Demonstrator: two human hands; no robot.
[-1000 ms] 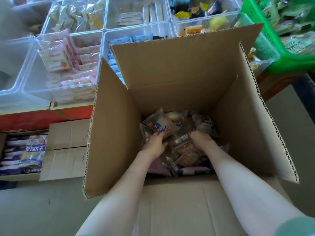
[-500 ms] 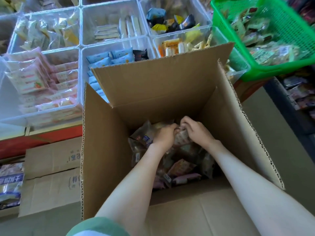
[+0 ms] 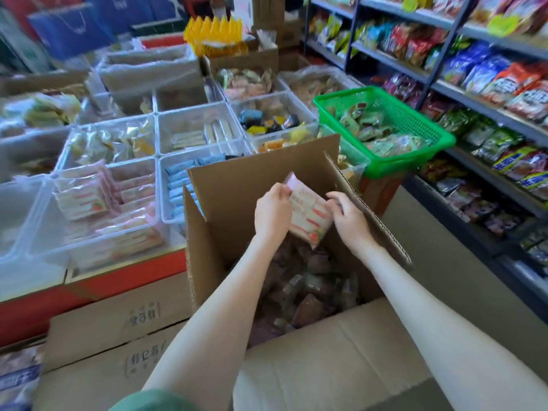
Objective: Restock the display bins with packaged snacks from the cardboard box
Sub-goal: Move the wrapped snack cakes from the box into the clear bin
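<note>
1. Now both hands hold one pink-and-white snack packet [image 3: 308, 216] above the open cardboard box [image 3: 237, 209], level with its raised far flap.
2. The left hand [image 3: 272, 215] grips the packet's upper left edge, fingers curled over it and the back of the hand facing the camera.
3. The right hand [image 3: 350, 223] holds the packet's right edge, its fingers [image 3: 336, 200] bent in against the wrapper.
4. The packet is tilted, its lower corner pointing down into the box, and a red fruit picture shows near that corner.
5. Down inside the box lies a loose heap of wrapped snacks [image 3: 308, 292] in brown and dark purple wrappers; their print is too blurred to read.
6. The box's right flap [image 3: 367, 209] stands up just behind the right hand.
7. To the left of the box, a clear display bin [image 3: 133, 170] holds pink-and-white packets that look like the one in the hands.
8. Just beside the box's far left corner, another clear bin [image 3: 166, 215] holds light blue packets, partly hidden by the cardboard.
9. Further clear bins of mixed snacks run away behind these two.
10. A green plastic basket [image 3: 409, 170] of green-wrapped snacks sits to the far right of the box.
11. Store shelves [image 3: 489, 114] of bagged snacks line the right side.
12. Closed cardboard cartons [image 3: 118, 321] lie at the near left, below a red display base.
13. A green sleeve [image 3: 154, 401] shows at the bottom edge on the left arm.
</note>
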